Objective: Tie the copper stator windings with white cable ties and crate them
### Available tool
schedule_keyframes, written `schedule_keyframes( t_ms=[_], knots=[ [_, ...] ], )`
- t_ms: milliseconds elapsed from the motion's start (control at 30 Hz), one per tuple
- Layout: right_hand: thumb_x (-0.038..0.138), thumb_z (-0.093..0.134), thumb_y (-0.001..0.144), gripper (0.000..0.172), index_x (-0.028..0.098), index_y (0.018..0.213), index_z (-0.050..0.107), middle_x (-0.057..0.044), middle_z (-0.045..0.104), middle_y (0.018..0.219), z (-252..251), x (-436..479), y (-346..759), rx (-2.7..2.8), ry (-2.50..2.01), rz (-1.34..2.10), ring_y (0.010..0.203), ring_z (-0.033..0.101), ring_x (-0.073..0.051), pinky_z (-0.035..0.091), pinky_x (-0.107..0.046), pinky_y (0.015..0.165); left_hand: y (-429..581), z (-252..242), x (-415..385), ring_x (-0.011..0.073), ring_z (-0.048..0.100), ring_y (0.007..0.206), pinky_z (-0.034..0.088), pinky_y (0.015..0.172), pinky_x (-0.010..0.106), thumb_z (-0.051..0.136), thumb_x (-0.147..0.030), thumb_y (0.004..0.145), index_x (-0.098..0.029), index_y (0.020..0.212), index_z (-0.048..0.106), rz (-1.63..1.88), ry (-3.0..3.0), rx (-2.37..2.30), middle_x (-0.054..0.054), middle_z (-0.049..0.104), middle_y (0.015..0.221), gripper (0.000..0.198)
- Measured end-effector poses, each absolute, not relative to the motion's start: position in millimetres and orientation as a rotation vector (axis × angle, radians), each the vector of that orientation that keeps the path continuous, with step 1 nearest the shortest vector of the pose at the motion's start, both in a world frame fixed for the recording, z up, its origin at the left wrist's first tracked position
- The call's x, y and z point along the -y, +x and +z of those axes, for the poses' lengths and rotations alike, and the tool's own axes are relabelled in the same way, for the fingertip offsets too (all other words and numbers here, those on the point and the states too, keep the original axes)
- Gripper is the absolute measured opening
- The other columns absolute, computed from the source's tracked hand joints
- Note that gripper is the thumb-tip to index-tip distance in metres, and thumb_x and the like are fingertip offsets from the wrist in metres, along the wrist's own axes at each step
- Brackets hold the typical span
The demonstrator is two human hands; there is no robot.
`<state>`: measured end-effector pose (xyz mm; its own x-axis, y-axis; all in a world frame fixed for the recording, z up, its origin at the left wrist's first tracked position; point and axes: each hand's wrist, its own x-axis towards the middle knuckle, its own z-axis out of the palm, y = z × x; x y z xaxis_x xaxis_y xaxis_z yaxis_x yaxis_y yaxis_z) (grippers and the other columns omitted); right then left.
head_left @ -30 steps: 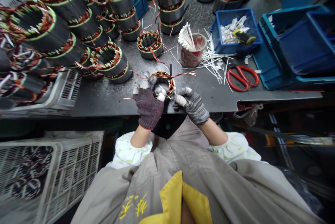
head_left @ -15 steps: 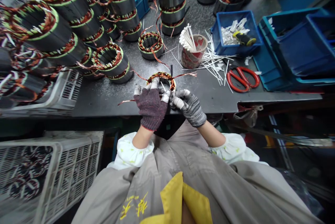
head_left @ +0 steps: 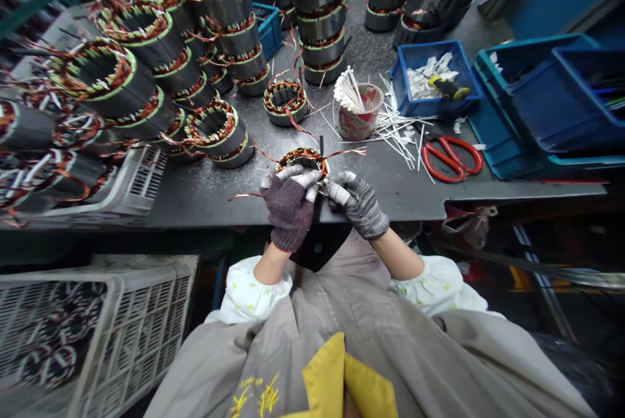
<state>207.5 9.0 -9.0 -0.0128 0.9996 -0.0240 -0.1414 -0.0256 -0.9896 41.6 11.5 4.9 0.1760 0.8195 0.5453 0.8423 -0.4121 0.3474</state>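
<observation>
A motor stator (head_left: 297,156) with copper windings lies near the front edge of the workbench, with copper leads and a dark sleeve sticking out. My left hand (head_left: 291,206), in a dark maroon glove with white-wrapped fingertips, grips the stator's near side. Its fingers reach over the ring's front rim and partly cover the opening. At the ring's right front edge, my right hand (head_left: 360,203), in a grey glove, has its thumb and fingers pinched together close to the left fingertips. Whatever lies in that pinch is too small to make out. Another small stator (head_left: 286,103) stands just behind.
Stacked stators (head_left: 219,131) crowd the left and back. A cup (head_left: 366,120) of white ties stands right of centre, beside loose ties (head_left: 398,135). Red-handled scissors (head_left: 452,159), a blue bin (head_left: 434,105) and larger bins (head_left: 512,164) are at right; a white crate (head_left: 114,333) sits lower left.
My left fingers have shifted from the ring's far side to its right front rim. A thin white strip seen inside the ring is now out of sight. The camera view has tilted slightly.
</observation>
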Motion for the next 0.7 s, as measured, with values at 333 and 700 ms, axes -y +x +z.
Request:
schedule_keyframes(
  t_ms=[333, 700],
  knots=[
    [0.046, 0.071, 0.086, 0.022, 0.024, 0.087, 0.072, -0.004, 0.078, 0.083, -23, -18, 212, 1.392, -1.105, 1.055, 0.075, 0.071, -0.021, 0.061, -0.037, 0.077, 35, 8, -8, 0.0243, 0.075, 0.116, 0.034, 0.125, 0.052, 0.060, -0.027, 0.101, -0.029, 0.115, 0.079, -1.105, -2.471, 1.552, 0.001, 0.084, 0.109, 0.024],
    [0.054, 0.067, 0.090, 0.032, 0.024, 0.090, 0.079, -0.008, 0.082, 0.089, -41, -16, 228, 1.595, -1.126, 0.845, 0.079, 0.077, -0.027, 0.066, -0.038, 0.079, 32, -8, 2, 0.0207, 0.078, 0.109, 0.046, 0.115, 0.044, 0.064, -0.033, 0.102, -0.027, 0.110, 0.078, -1.365, -2.407, 1.423, -0.001, 0.085, 0.103, 0.017]
  ],
)
